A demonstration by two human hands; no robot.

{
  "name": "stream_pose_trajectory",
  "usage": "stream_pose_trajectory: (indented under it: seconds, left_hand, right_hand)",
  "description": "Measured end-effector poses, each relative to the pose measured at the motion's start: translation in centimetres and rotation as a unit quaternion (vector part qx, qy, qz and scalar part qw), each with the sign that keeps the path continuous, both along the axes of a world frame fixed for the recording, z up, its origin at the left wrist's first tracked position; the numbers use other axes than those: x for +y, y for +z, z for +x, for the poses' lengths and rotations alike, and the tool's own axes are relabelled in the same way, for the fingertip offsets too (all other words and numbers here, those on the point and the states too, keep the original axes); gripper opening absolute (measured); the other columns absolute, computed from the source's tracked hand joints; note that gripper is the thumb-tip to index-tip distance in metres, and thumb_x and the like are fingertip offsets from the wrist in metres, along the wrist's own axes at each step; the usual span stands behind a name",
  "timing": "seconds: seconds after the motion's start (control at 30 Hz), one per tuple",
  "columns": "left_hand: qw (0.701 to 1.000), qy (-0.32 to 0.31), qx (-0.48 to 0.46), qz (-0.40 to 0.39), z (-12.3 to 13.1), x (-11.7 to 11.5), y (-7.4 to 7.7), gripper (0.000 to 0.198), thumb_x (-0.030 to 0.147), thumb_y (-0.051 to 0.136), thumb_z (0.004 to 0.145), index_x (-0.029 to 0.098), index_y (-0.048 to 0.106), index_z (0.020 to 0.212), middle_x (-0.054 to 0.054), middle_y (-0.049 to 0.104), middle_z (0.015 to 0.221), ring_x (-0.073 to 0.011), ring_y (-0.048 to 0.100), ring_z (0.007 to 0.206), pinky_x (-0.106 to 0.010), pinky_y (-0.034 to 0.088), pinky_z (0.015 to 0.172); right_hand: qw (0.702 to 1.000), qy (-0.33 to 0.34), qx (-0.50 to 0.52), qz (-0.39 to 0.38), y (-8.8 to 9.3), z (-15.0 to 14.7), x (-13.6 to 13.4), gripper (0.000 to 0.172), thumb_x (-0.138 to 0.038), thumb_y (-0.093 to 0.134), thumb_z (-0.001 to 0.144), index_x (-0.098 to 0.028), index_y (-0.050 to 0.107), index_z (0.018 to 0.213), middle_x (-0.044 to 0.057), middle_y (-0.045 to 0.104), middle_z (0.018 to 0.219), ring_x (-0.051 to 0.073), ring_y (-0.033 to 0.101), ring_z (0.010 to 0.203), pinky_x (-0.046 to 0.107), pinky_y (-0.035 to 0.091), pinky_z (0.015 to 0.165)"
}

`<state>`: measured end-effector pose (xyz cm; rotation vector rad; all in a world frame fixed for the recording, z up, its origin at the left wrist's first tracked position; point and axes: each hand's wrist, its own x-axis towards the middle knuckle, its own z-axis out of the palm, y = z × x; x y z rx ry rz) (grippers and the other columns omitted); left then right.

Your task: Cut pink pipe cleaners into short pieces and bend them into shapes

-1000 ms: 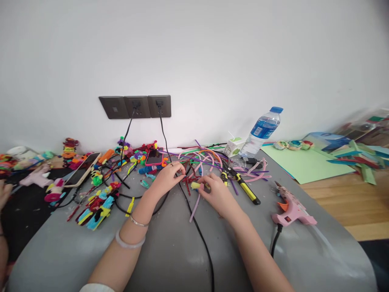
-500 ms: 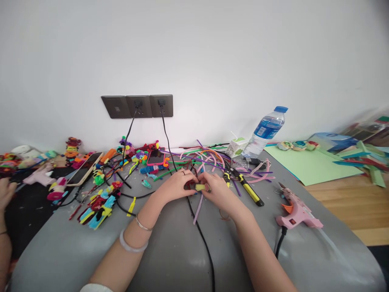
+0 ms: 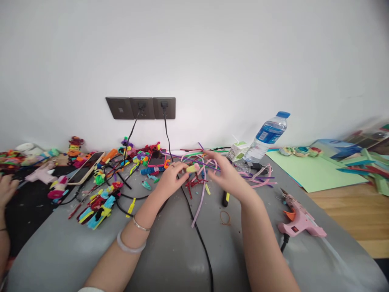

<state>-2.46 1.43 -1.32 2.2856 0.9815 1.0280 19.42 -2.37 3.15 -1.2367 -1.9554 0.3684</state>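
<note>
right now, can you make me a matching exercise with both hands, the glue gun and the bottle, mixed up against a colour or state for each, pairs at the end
1. left hand
2. right hand
3. glue gun
4. bottle

A. pink, lying on the table
B. gripping a small yellow piece
C. clear, with a blue cap
D. open, gripping nothing visible

Pairs: 1-B, 2-D, 3-A, 4-C

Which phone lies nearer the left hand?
The pink-cased phone, just beyond the left hand; the larger-looking, pale-edged phone lies farther off to the left.
</note>
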Motion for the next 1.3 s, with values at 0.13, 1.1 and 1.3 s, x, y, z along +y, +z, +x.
stream_pose_trajectory:
  seconds: [0.13, 1.1, 1.3]
  left_hand:
    - [0.999, 0.052, -0.004, -0.005, -0.5, 0.6, 0.0, 0.017, 0.025, 0.048, 0.093, 0.018, 0.061, 0.101, -0.005, 0.065, 0.089, -0.0184, 0.06, 0.076, -0.029, 0.044, 0.072]
    - [0.987, -0.037, 0.133, -0.082, -0.1, -0.7, 0.0, 0.014, 0.02, 0.059, 0.086, 0.023, 0.064, 0.099, -0.001, 0.065, 0.09, -0.018, 0.06, 0.087, -0.027, 0.044, 0.074]
    - [0.985, -0.052, 0.139, -0.083, 0.3, -0.8, -0.3, 0.01, 0.023, 0.063, 0.084, 0.023, 0.065, 0.093, -0.001, 0.062, 0.085, -0.0181, 0.059, 0.086, -0.027, 0.044, 0.074]
  right_hand:
    - [0.983, -0.156, 0.05, -0.087, 0.3, 2.2, 4.5, 0.041, -0.013, 0.043, 0.08, -0.015, 0.061, 0.116, 0.013, 0.068, 0.113, 0.024, 0.064, 0.096, 0.037, 0.051, 0.083]
    - [0.963, -0.149, 0.207, -0.084, -3.1, 3.5, 9.6, 0.042, -0.042, 0.056, 0.078, -0.014, 0.077, 0.101, 0.004, 0.061, 0.065, 0.018, 0.051, 0.059, 0.029, 0.039, 0.055]
    - [0.955, -0.033, 0.248, -0.158, -2.9, 2.1, 9.6, 0.052, -0.053, 0.049, 0.087, -0.012, 0.074, 0.105, -0.006, 0.032, 0.051, 0.011, 0.026, 0.046, 0.025, 0.02, 0.047]
